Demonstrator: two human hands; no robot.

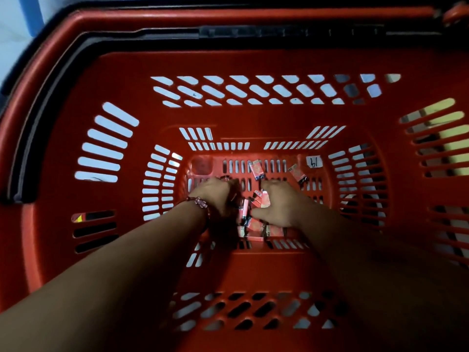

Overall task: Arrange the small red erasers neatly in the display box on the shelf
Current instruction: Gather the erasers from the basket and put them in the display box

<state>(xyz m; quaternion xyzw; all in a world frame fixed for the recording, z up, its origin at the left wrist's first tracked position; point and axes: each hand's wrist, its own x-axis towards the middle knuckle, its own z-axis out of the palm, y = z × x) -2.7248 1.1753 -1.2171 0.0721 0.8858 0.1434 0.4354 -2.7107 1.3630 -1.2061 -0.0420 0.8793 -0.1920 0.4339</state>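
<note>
Near wall: the red slotted plastic shopping basket [253,59] is deep, and both forearms reach over its near rim down to the floor.
Left wrist: wears a pink bead bracelet [200,203].
Left hand [215,196]: knuckles up on the basket floor, at the left edge of the heap. The fingertips are tucked under and hidden, so I cannot tell whether it grasps anything.
Right hand [281,207]: palm down over the heap, thumb spread leftward, fingers bent round a few pieces. I judge it to be grasping erasers.
Task items: the small red erasers [253,224] lie in a loose jumble between and under the hands, at mixed angles.
Strays: two stray erasers [256,170] lie apart beyond the hands, towards the far wall.
Far corner: a white sticker [314,162] with handwritten digits is on the floor.
Far rim: a black handle [253,31] is folded along it.
Destination: the display box and shelf are not in view.
Step, as judged: gathering a handful before any arranging.
Method note: cup both hands inward and square the pieces the same way up in the palm. Take modest handfuls so none slips out, and collect the strays last.
</note>
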